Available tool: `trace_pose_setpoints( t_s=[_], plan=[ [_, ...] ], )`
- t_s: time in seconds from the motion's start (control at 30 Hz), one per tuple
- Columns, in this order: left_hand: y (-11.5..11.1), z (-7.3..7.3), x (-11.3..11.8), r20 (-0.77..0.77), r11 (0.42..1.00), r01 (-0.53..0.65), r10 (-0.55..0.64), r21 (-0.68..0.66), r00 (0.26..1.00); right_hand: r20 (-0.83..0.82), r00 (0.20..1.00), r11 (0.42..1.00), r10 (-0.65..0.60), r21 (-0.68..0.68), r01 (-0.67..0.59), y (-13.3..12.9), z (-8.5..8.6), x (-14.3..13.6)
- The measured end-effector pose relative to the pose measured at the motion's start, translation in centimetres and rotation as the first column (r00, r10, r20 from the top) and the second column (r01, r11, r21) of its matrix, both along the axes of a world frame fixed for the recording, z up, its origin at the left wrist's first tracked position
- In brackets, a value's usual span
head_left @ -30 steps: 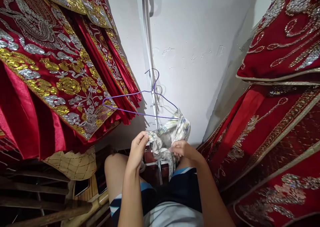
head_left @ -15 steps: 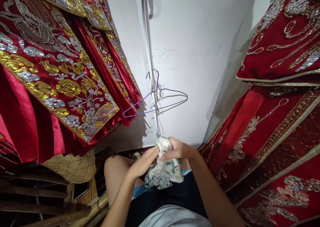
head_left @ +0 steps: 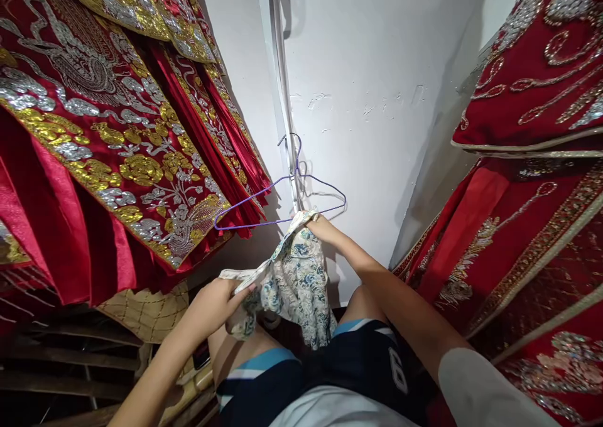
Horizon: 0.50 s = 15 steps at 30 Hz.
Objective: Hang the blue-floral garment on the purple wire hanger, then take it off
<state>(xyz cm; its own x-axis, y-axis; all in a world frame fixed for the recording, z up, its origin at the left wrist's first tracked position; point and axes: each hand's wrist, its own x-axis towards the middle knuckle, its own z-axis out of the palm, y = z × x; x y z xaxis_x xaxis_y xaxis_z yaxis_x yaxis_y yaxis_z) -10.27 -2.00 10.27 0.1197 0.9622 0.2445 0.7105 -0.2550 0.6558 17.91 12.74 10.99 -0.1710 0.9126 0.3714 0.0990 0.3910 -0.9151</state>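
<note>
A floral garment [head_left: 301, 282], off-white with blue and green patterns, is stretched between my hands above my lap. My left hand [head_left: 214, 304] grips its edge at the lower left, thumb pressed on the cloth. At the upper end my right hand [head_left: 320, 227] holds the cloth, its fingers mostly hidden in the folds. A purple wire hanger [head_left: 254, 196] hangs by its hook on a narrow white strip [head_left: 282, 100] along the wall. Its lower bar is close above the garment's upper end; I cannot tell whether they touch.
Red costumes with gold and silver embroidery [head_left: 141, 169] hang at the left. More red beaded clothes [head_left: 509, 226] hang at the right. A pale wall [head_left: 367, 50] stands ahead. Below left are a yellowish quilted piece [head_left: 146, 308] and wooden slats [head_left: 70, 389].
The bunched garment has been spread open. My left hand has moved left, and my right hand up toward the hanger. The hanger has turned slightly.
</note>
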Motion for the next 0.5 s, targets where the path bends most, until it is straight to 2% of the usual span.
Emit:
trace_pose_setpoints(
  t_s=[0.1,0.23,0.37,0.5],
  plan=[
    [0.2,2.2,-0.1,0.071,0.999,0.012,-0.015,0.039,0.997,-0.035,0.991,0.992,-0.126,-0.019,0.125,-0.4,-0.7,0.7],
    [1.0,4.7,0.2,0.174,0.995,0.027,-0.043,0.097,0.984,-0.052,0.973,0.974,-0.227,0.008,0.227,-1.9,-0.4,4.1],
    [2.7,7.0,1.5,0.091,0.96,0.014,-0.041,0.28,0.995,-0.052,0.969,0.968,-0.241,0.055,0.244,-3.2,0.8,6.3],
    [4.8,9.1,4.7,-0.056,0.886,0.113,-0.098,0.45,0.994,-0.082,0.979,0.982,-0.185,0.015,0.187,-4.4,1.1,5.4]
  ],
)
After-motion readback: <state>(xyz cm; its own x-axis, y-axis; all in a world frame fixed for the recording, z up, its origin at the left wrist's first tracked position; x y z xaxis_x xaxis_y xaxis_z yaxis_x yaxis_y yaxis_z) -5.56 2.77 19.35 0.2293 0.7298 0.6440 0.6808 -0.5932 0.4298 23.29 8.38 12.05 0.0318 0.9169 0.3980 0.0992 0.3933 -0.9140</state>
